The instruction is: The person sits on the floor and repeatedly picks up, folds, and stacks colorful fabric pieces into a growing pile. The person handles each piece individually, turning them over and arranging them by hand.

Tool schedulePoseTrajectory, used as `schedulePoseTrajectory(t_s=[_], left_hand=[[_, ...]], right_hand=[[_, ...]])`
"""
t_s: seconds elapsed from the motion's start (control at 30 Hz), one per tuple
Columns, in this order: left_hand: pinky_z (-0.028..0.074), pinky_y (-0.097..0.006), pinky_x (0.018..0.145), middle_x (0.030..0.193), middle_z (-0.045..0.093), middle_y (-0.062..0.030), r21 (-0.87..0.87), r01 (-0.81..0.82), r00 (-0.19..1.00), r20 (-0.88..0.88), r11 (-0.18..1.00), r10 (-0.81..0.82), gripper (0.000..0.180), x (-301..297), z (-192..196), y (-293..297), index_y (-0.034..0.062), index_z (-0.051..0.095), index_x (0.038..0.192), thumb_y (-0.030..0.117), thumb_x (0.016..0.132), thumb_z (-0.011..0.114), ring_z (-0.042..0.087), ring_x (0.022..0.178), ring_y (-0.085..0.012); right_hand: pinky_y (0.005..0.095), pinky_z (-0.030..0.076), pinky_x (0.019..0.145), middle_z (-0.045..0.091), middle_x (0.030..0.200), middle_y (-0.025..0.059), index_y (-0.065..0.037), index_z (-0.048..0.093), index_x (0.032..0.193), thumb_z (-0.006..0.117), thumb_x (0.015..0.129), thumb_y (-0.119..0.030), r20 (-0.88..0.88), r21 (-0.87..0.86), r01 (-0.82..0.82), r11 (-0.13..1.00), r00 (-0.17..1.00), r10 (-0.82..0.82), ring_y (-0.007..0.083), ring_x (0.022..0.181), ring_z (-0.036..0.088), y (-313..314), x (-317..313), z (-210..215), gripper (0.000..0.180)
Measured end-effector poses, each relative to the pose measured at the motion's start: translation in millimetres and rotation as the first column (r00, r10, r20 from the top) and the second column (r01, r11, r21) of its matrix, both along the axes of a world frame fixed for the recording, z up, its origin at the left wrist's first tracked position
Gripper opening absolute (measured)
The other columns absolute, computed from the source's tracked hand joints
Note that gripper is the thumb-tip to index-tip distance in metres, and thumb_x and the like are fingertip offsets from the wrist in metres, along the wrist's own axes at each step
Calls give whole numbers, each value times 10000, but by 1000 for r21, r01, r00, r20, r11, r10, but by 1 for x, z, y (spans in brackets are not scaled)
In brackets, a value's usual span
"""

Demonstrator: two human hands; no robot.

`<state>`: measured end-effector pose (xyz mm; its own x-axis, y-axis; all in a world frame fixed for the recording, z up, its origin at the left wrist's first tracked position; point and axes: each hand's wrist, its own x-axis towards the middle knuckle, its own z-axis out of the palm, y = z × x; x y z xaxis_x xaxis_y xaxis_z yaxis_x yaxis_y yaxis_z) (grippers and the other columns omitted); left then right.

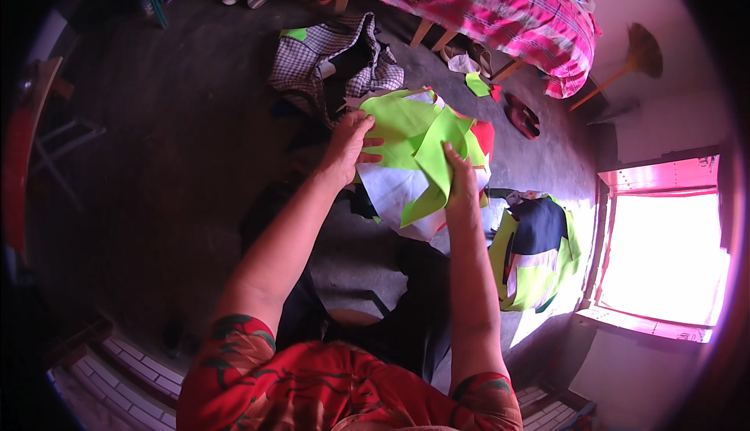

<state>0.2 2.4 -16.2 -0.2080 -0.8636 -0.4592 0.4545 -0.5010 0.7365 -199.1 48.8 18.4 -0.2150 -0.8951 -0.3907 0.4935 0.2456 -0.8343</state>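
Both arms reach out over a bundle of cut cloth pieces. Lime-green fabric pieces (398,121) lie on top, with white fabric (393,195) under them and a bit of red cloth (484,136) at the right. My left hand (348,147) is at the bundle's left edge, its thumb against the green cloth and its other fingers partly apart. On the right side, my right hand (461,173) grips a folded lime-green piece (432,158), thumb on top and fingers hidden beneath.
A checked cloth (301,64) lies rumpled on the dark floor beyond. Lime and navy fabric (539,224) is heaped at right, near a bright window (660,255). A pink plaid-covered bed (500,9), dark red shoes (522,116) and a broom (642,52) stand farther off.
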Motion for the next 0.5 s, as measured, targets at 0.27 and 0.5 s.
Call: schedulePoseTrajectory(t_s=[0.27,0.5], left_hand=[[516,-322,628,1063,521,-56,-31,38,999,41,999,-36,359,3,6,2,81,453,1157,273,874,561,593,876,-194],[478,-293,642,1042,553,-49,-43,82,995,63,996,-79,318,2,7,3,67,497,1116,255,871,569,590,848,-156]], right_hand=[[320,513,715,622,967,99,-26,520,1123,568,875,-171,-158,-243,-125,962,983,88,196,802,623,-93,-22,-3,291],[341,514,727,629,936,129,19,563,1082,572,836,-92,-234,20,-51,999,971,54,233,807,626,-101,-61,-102,270]])
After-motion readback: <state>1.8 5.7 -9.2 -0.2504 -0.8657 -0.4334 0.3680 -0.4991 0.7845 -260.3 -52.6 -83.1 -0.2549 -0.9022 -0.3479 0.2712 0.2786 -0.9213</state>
